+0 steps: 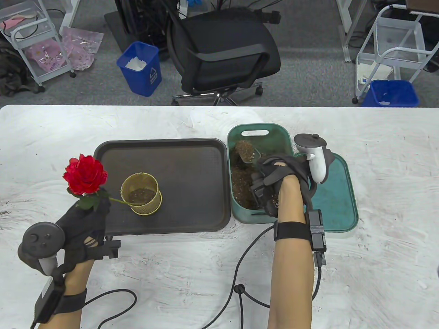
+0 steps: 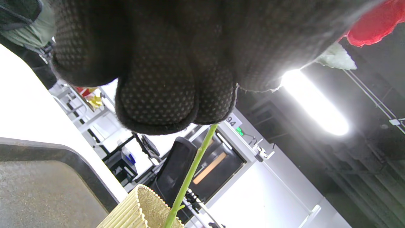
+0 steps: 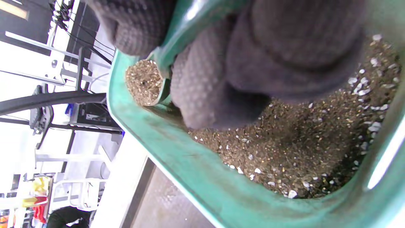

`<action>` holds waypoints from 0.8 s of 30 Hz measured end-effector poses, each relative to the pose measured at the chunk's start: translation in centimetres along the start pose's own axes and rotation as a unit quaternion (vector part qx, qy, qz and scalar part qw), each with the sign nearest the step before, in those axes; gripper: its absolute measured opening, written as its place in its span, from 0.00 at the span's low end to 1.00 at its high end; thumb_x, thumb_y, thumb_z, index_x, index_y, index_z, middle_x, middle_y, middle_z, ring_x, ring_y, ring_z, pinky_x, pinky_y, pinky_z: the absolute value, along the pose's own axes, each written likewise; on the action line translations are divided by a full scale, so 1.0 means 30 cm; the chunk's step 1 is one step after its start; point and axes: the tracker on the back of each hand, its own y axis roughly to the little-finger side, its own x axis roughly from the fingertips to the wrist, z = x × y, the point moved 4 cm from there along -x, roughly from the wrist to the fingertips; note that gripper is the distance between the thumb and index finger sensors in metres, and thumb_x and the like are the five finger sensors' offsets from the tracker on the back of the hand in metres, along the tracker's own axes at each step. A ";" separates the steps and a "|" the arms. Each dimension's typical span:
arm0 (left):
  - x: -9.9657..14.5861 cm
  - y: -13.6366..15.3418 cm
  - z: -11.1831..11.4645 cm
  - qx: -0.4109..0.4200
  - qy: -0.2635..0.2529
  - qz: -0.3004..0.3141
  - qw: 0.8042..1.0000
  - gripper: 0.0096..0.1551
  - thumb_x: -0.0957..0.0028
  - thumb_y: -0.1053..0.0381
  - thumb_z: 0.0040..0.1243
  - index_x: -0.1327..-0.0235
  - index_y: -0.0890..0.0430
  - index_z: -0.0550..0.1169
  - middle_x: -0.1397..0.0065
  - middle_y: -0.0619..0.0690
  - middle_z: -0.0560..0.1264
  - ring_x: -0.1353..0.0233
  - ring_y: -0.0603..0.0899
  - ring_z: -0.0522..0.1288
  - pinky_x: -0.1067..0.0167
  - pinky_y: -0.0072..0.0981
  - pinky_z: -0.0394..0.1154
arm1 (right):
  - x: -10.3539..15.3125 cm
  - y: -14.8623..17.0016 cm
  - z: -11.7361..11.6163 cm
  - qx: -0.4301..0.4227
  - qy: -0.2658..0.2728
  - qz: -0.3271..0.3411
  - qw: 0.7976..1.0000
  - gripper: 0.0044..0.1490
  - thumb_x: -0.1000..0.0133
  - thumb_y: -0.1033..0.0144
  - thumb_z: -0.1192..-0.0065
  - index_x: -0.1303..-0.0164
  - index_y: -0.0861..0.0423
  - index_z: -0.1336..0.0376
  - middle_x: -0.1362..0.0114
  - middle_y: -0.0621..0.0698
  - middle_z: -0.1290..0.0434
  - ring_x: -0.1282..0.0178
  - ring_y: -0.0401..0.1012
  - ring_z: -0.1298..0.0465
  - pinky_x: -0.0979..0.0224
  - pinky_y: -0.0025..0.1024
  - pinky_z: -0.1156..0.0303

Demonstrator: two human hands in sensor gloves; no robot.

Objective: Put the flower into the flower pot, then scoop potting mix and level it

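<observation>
White and scuffed, the bench (image 1: 192,267) carries a dark tray (image 1: 192,192) with a ribbed gold flower pot (image 1: 141,194) on it and, just to the right, a green tub (image 1: 240,205) of potting mix (image 1: 241,186) with its green lid (image 1: 337,195) lying beside it; beyond the far edge stand an office chair (image 1: 223,51) and two blue bins, the nearer blue bin (image 1: 140,68) printed with a white mark too small to read. At the tray's left edge the left hand (image 1: 85,222) has its fingers curled round the stem of the red flower (image 1: 85,174) — bloom up and to the left, the stem slanting down and to the right so that its foot reaches into the pot's mouth, where a little mix already lies. In the left wrist view the green stem runs from the fingertips (image 2: 164,107) down behind the pot's ribbed rim. The right hand (image 1: 274,178) is inside the tub, gripping the handle of a green scoop (image 1: 247,154) whose bowl, heaped with mix, points away from the person toward the tub's far end. What the coming move seems to turn on is this: the pot lies to the left of the loaded scoop, across the tub wall and the tray rim, with the right hand the nearer carrier while the left steadies the flower. A small tag reading "94" shows on a background fixture in the left wrist view — no other writing is legible.
</observation>
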 end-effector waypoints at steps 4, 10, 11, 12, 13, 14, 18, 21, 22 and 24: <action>0.002 -0.006 0.001 -0.001 0.001 0.004 1.000 0.23 0.54 0.41 0.74 0.52 0.52 0.89 0.55 0.44 0.89 0.62 0.53 0.93 0.57 0.41 0.88 | 0.063 -0.032 0.017 0.015 0.008 0.019 1.000 0.34 0.50 0.62 0.43 0.38 0.67 0.36 0.51 0.60 0.19 0.68 0.48 0.14 0.70 0.39 0.15; 0.003 -0.006 0.003 -0.001 0.002 0.006 1.000 0.23 0.54 0.41 0.74 0.52 0.52 0.89 0.55 0.44 0.89 0.62 0.53 0.93 0.57 0.41 0.88 | 0.131 -0.120 -0.060 0.053 -0.023 0.063 0.996 0.34 0.50 0.62 0.43 0.38 0.67 0.36 0.51 0.60 0.19 0.69 0.48 0.14 0.70 0.38 0.15; 0.003 -0.006 0.003 -0.001 0.002 0.006 1.000 0.23 0.54 0.41 0.74 0.52 0.52 0.89 0.55 0.44 0.89 0.62 0.53 0.93 0.57 0.41 0.88 | 0.136 -0.130 -0.078 0.057 -0.032 0.068 0.996 0.34 0.50 0.62 0.43 0.38 0.67 0.36 0.51 0.60 0.19 0.69 0.48 0.14 0.70 0.38 0.15; 0.003 -0.006 0.003 -0.001 0.002 0.006 1.000 0.23 0.54 0.41 0.74 0.52 0.51 0.89 0.55 0.44 0.89 0.62 0.53 0.93 0.57 0.41 0.88 | 0.146 -0.152 -0.128 0.071 -0.050 0.082 0.993 0.34 0.50 0.62 0.43 0.38 0.67 0.36 0.50 0.60 0.19 0.69 0.48 0.14 0.70 0.38 0.15; 0.003 -0.006 0.004 -0.001 0.002 0.005 1.000 0.23 0.54 0.41 0.74 0.52 0.52 0.89 0.55 0.44 0.89 0.62 0.53 0.93 0.57 0.41 0.88 | 0.149 -0.162 -0.153 0.078 -0.059 0.088 0.991 0.34 0.50 0.61 0.43 0.38 0.67 0.36 0.51 0.60 0.19 0.69 0.48 0.14 0.70 0.38 0.15; 0.003 -0.005 0.004 -0.001 0.002 0.005 1.000 0.23 0.54 0.41 0.74 0.52 0.52 0.89 0.55 0.44 0.89 0.62 0.53 0.93 0.57 0.41 0.88 | 0.153 -0.172 -0.183 0.085 -0.070 0.093 0.990 0.34 0.49 0.61 0.43 0.38 0.67 0.36 0.50 0.60 0.19 0.68 0.48 0.14 0.70 0.38 0.15; 0.004 -0.005 0.003 -0.002 0.001 0.006 1.000 0.23 0.54 0.41 0.74 0.52 0.52 0.89 0.55 0.44 0.89 0.62 0.53 0.93 0.57 0.41 0.88 | 0.161 -0.214 -0.363 0.117 -0.128 0.120 0.978 0.34 0.49 0.61 0.43 0.38 0.67 0.36 0.50 0.60 0.19 0.68 0.48 0.14 0.70 0.38 0.15; 0.004 -0.005 0.003 -0.003 0.001 0.007 1.000 0.23 0.54 0.41 0.74 0.52 0.51 0.89 0.55 0.44 0.89 0.62 0.53 0.93 0.57 0.41 0.88 | 0.160 -0.230 -0.475 0.141 -0.160 0.131 0.968 0.34 0.49 0.61 0.43 0.38 0.67 0.36 0.50 0.60 0.19 0.68 0.48 0.14 0.70 0.38 0.15; 0.003 -0.005 0.003 -0.004 0.001 0.007 1.000 0.23 0.54 0.41 0.74 0.52 0.51 0.89 0.55 0.44 0.89 0.62 0.53 0.93 0.57 0.41 0.88 | 0.158 -0.233 -0.510 0.147 -0.169 0.133 0.965 0.34 0.49 0.61 0.43 0.38 0.67 0.36 0.50 0.60 0.19 0.68 0.48 0.14 0.70 0.38 0.15; 0.003 -0.004 0.003 -0.004 0.001 0.006 1.000 0.23 0.54 0.41 0.74 0.52 0.52 0.89 0.55 0.44 0.89 0.62 0.53 0.93 0.57 0.41 0.88 | 0.151 -0.233 -0.584 0.171 -0.183 0.134 0.959 0.34 0.49 0.61 0.43 0.38 0.67 0.36 0.50 0.60 0.19 0.68 0.48 0.14 0.70 0.38 0.15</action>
